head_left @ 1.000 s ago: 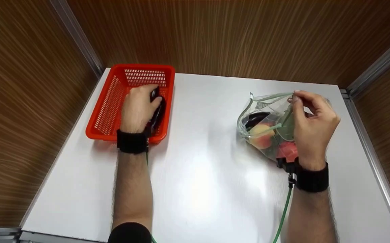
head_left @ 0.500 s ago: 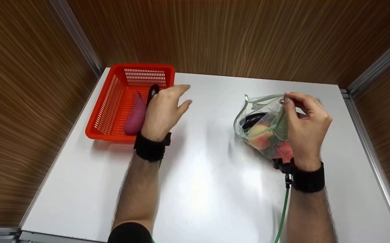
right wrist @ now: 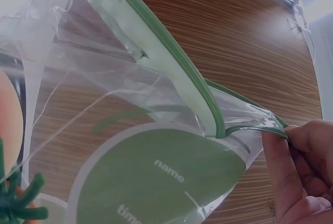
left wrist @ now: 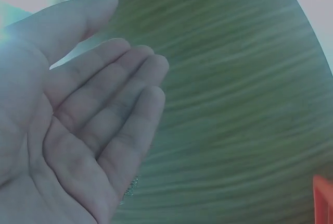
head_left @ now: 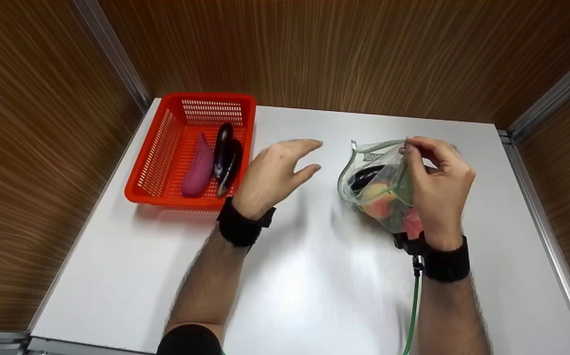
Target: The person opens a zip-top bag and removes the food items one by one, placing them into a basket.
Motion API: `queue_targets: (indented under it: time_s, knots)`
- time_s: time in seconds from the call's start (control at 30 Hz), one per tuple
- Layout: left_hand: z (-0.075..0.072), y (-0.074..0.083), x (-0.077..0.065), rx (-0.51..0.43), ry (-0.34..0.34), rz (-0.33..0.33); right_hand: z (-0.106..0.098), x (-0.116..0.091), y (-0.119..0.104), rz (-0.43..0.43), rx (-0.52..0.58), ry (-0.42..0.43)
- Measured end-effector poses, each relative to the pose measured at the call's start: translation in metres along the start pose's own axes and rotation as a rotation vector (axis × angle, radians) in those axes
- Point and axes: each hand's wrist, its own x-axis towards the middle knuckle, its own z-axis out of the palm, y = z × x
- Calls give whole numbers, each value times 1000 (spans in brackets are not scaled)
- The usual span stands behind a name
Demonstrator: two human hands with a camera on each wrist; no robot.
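Note:
My left hand [head_left: 276, 173] hangs over the table between the basket and the bag, thumb apart from the fingers. The left wrist view shows its bare palm [left wrist: 78, 120] with nothing in it. With thumb and fingertips, my right hand [head_left: 440, 190] pinches the green-edged rim of a clear zip bag [head_left: 364, 157]. Inside the bag are a dark eggplant [head_left: 364, 177], a yellow-red peach-like fruit [head_left: 377, 201] and something red [head_left: 411, 223]. In the right wrist view, a green printed label [right wrist: 161, 182] shows on the bag, and the pinched corner is beside the right fingers [right wrist: 283, 177].
At the left stands a red plastic basket [head_left: 139, 190] holding a pinkish-purple sweet-potato-shaped item [head_left: 199, 167] and two dark eggplants, one longer [head_left: 222, 150] and one nearer [head_left: 231, 167]. Wood-grain panels [head_left: 304, 54] wall the white table [head_left: 285, 296] on the back and sides. Green cables trail from both wrists.
My left hand has let go of the eggplant in the basket, risen out and moved right toward the bag. The right hand, still pinching the bag's rim, has shifted slightly left.

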Motion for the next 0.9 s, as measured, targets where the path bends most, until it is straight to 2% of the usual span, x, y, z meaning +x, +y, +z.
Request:
queue_targets:
  time_s: [0.37,0.7,0.9]
  knots:
    - [30,19,4,-42,-94,84,3,-2,-2,-14,5,-14]
    - [50,23,8,-78,-123,130,8,-5,-8,-30,-3,-36]
    - [61,23,10,-73,-109,161,9,-10,-12,-75,20,-63]
